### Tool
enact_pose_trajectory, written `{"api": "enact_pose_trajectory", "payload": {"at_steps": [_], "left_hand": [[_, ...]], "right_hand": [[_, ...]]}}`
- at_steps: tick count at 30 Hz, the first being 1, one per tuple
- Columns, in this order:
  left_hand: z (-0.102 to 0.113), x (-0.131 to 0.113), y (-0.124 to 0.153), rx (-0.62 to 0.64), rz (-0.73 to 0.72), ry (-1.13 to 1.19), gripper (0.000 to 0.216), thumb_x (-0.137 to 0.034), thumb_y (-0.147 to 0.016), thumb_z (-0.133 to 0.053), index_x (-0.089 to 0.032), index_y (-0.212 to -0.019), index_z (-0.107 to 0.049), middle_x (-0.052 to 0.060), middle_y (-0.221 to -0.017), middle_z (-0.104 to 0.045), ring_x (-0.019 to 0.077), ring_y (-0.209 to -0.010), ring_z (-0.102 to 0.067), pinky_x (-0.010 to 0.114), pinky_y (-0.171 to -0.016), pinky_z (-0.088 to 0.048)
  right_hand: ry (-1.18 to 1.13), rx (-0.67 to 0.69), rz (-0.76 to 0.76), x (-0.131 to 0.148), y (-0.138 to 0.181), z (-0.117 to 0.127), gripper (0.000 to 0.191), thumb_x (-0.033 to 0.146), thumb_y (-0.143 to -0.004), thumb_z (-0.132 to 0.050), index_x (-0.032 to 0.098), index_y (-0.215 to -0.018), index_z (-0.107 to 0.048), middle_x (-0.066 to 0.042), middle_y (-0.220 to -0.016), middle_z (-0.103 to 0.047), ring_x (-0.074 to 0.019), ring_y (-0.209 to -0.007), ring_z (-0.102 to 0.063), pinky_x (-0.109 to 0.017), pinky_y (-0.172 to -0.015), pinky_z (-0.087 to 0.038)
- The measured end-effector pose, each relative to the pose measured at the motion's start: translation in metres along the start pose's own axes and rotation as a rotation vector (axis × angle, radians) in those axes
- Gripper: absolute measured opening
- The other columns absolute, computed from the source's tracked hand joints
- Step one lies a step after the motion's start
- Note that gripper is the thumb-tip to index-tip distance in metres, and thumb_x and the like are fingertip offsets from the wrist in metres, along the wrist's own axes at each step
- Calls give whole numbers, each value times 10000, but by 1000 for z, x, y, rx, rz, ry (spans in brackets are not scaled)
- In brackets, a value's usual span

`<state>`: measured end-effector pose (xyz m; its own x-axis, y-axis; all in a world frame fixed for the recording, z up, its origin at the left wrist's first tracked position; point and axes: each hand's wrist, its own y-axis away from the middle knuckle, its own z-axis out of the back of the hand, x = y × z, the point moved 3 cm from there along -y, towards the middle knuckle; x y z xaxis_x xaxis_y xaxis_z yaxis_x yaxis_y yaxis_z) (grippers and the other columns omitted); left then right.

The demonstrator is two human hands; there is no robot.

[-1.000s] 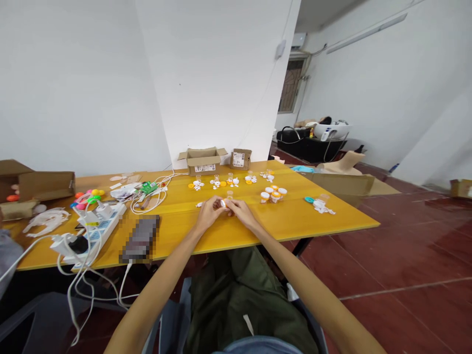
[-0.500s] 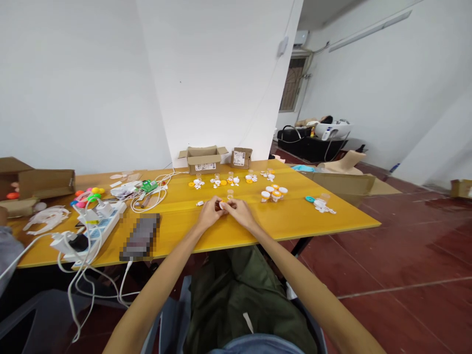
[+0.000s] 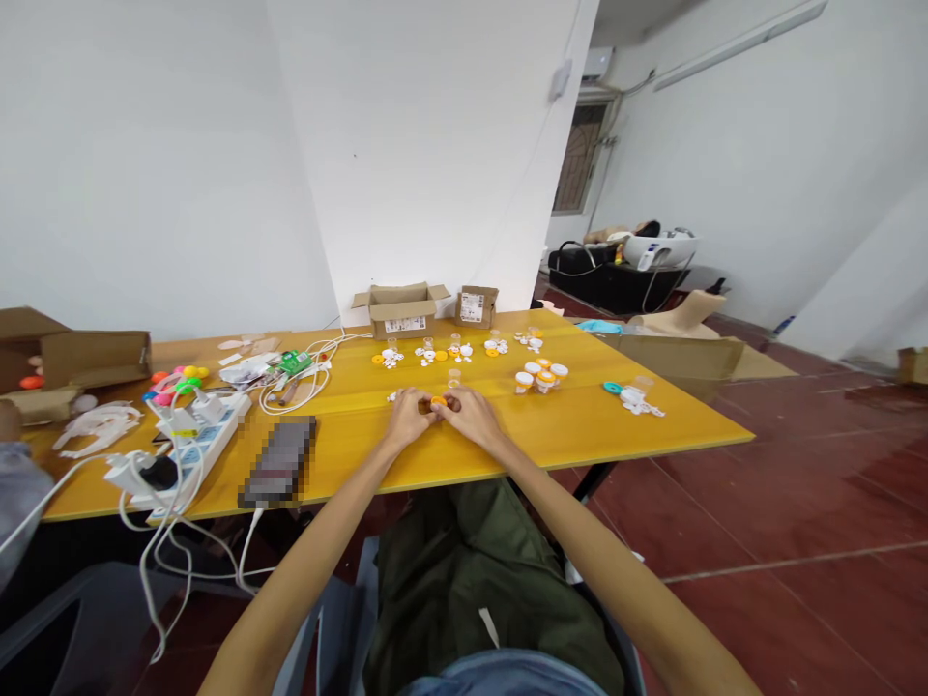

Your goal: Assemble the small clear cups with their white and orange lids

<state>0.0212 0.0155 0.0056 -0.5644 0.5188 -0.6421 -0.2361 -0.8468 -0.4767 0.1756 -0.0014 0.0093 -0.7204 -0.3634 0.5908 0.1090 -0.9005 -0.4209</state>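
Observation:
Both my hands meet over the table. My left hand and my right hand are closed on a small round orange cap, gripping it from either side with the fingertips. Just behind it stands a small clear plastic cup. A little white piece lies close to my left hand, partly hidden by it. To the right of my right hand is a cluster of small jars with white and orange lids.
Along the back are orange caps, white pieces and clear cups. A teal ring lies at right. Cardboard boxes stand behind. A phone, a power strip and cables occupy the left. A person's sleeve shows at the left edge.
The cap between my fingers has turned: its white side showed before, and now its orange side shows. My hands have stayed in nearly the same place, and the view has shifted slightly.

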Motion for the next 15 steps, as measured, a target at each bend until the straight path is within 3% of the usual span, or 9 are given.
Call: {"api": "enact_pose_trajectory", "payload": {"at_steps": [6, 15], "left_hand": [[-2, 8, -1, -17, -3, 5, 107, -281, -663, -818, -237, -680, -722, 38, -754, -700, 260, -848, -613, 402, -846, -503], [-3, 10, -1, -32, 4, 2, 154, -358, -678, -813, -231, -705, -729, 43, -767, -690, 248, -836, -599, 372, -806, -495]], "right_hand": [[-39, 13, 102, -1, 0, 0, 135, 355, -853, -655, 263, -833, -752, -17, -761, -680, -184, -720, -611, -265, -642, -432], [-109, -12, 88, -3, 0, -2, 138, 337, -854, -657, 252, -892, -760, -36, -849, -729, -199, -781, -656, -291, -720, -494]]}}
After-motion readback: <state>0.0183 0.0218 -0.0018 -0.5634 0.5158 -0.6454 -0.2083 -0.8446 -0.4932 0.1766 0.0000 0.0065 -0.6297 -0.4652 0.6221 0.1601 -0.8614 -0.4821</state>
